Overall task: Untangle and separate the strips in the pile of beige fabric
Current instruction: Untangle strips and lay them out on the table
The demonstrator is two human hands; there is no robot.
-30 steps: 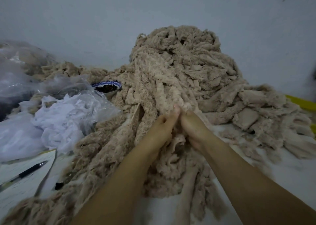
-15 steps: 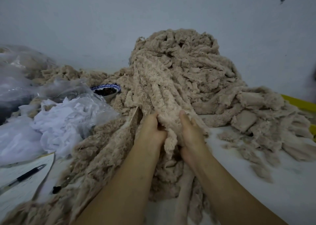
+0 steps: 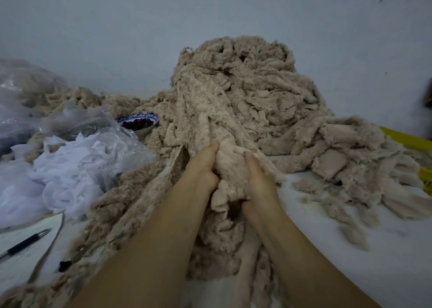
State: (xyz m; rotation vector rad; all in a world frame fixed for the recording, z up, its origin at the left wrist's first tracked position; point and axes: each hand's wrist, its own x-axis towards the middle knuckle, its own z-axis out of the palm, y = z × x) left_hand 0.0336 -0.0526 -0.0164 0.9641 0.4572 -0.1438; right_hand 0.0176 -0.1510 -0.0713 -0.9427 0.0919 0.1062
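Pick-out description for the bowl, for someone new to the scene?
Start at the tall beige fabric pile against the wall. At its left foot, behind the clear plastic bag, sits a bowl. It alone has a blue-patterned rim and dark contents.

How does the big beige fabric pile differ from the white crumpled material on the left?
The beige fabric pile is tan and fuzzy; the white crumpled material looks smooth. The pile rises high against the wall; the white material lies lower, under a clear plastic bag. The left hand and right hand grip the pile's fabric; neither touches the white material. Both are crumpled heaps.
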